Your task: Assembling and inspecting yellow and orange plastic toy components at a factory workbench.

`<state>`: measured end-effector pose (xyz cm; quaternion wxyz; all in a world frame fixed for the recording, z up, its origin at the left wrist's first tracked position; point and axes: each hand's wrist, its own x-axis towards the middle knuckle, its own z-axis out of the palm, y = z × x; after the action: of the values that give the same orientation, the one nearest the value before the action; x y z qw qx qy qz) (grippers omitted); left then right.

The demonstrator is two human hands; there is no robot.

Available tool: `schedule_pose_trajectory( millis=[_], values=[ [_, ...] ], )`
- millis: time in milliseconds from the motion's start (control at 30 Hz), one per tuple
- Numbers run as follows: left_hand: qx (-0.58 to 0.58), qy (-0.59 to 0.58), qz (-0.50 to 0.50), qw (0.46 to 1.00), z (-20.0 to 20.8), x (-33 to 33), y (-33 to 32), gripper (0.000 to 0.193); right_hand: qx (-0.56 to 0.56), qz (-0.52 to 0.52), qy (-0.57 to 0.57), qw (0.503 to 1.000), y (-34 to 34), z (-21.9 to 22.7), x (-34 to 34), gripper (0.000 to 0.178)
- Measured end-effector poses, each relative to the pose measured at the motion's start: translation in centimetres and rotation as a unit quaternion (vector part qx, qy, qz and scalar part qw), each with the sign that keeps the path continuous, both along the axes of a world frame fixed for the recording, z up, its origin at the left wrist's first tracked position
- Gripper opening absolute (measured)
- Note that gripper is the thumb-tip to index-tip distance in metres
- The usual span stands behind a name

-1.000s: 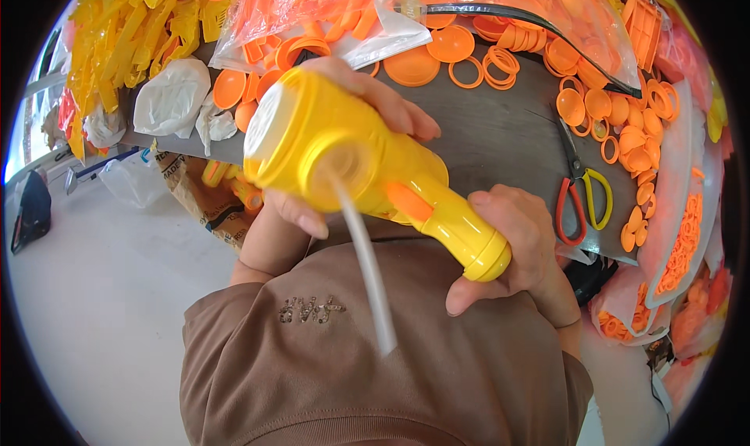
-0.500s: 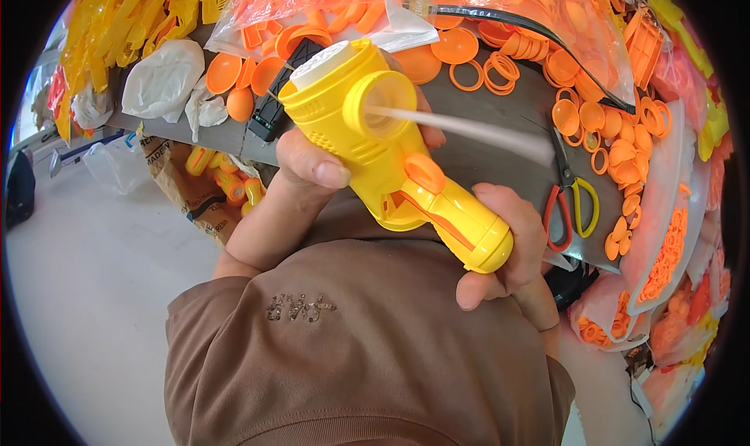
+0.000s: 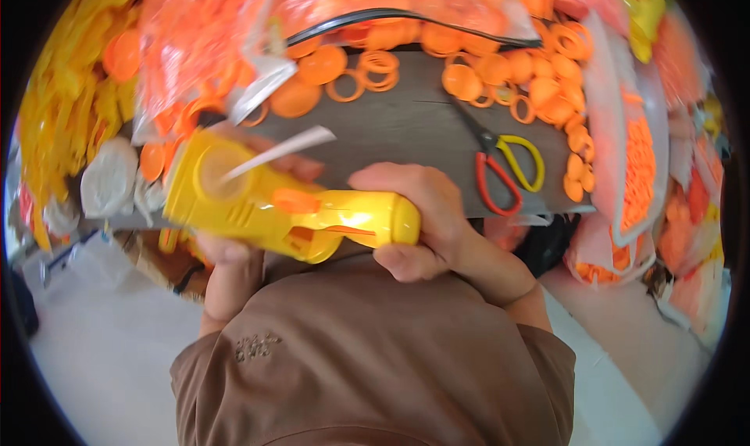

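Broadly, the grey table (image 3: 414,137) spreads ahead of you, and against its near edge, in front of your chest, you hold the yellow plastic housing (image 3: 269,227) between both hands. Its long axis runs mostly crosswise: the broad head lies to your left, the narrow rounded handle end to your right and slightly nearer your body.

Your right hand (image 3: 433,219) is curled closed about that handle end, so nearly all the housing lies leftward from its grip. Your left hand (image 3: 224,249) has the head, fingers showing past the far side and thumb on the near side; the palm is hidden, so you cannot tell how fully it touches.

Off to the right, beyond your right hand, lie the scissors (image 3: 492,161), apart from it. The blurred white strip (image 3: 285,150) slants from the head's round opening, away from you and rightward. Its root is nearer your left hand. Smallest, the orange piece (image 3: 295,201) sits between head and handle.
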<state>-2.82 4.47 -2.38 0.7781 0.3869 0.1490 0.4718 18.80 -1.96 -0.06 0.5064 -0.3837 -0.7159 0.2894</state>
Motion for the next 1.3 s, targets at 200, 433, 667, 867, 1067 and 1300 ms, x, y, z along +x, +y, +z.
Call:
schedule_pose_trajectory(
  millis=[200,433,667,867,1067,1300],
  values=[
    [-0.052,-0.049,0.047,0.996,1.0,1.7,0.2,0.074,-0.005,-0.006,0.056,0.998,-1.0,-0.1,-1.7,0.054],
    [-0.043,0.097,0.07,0.992,2.5,2.0,-0.3,0.077,-0.105,0.032,0.061,0.992,-0.9,-0.6,1.6,0.059],
    [-0.07,0.136,0.122,0.981,1.9,1.7,1.5,0.063,0.009,-0.241,-0.35,0.905,2.2,0.0,8.7,0.029],
    [-0.099,0.121,0.153,0.976,1.5,1.0,2.1,0.059,0.009,-0.192,-0.457,0.868,3.3,-0.6,10.7,0.025],
    [-0.071,0.114,0.136,0.982,1.9,1.4,2.5,0.059,0.039,-0.135,-0.378,0.915,3.0,1.9,10.6,0.02],
    [-0.085,0.085,0.134,0.984,1.7,1.7,1.8,0.054,-0.343,0.067,-0.095,0.932,1.8,4.2,6.4,0.022]
  ],
)
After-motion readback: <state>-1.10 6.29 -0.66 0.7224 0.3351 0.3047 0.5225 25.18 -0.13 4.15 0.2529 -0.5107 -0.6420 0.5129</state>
